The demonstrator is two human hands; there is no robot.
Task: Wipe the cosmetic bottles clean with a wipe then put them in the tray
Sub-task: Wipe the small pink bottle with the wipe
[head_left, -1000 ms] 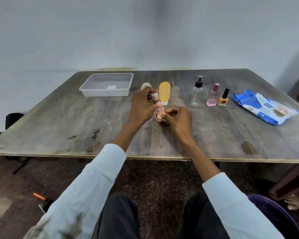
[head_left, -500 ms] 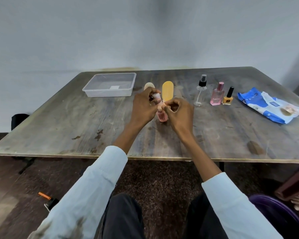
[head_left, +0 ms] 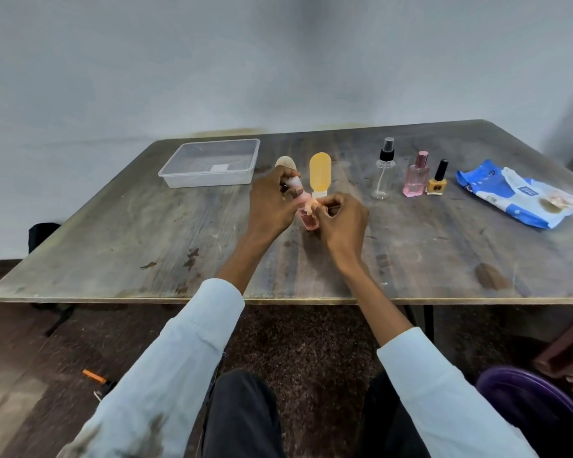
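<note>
My left hand (head_left: pixel 272 206) grips a small pink bottle (head_left: pixel 306 219) with a white cap above the table's middle. My right hand (head_left: pixel 343 226) pinches a small wipe (head_left: pixel 311 203) against the bottle's side. Behind the hands an orange tube (head_left: pixel 320 175) stands on its cap, and a beige bottle (head_left: pixel 285 161) peeks out behind my left hand. A clear plastic tray (head_left: pixel 209 163) sits at the back left. To the right stand a clear spray bottle (head_left: pixel 383 170), a pink perfume bottle (head_left: pixel 416 175) and a yellow nail polish bottle (head_left: pixel 438 180).
A blue and white wipes pack (head_left: pixel 516 193) lies at the right of the wooden table (head_left: pixel 146 233). A purple bin (head_left: pixel 536 408) stands on the floor at the lower right. An orange tool (head_left: pixel 95 376) lies on the floor at the left.
My right hand has slid the wipe up the pink bottle from its base to its middle. My left hand keeps its grip near the cap.
</note>
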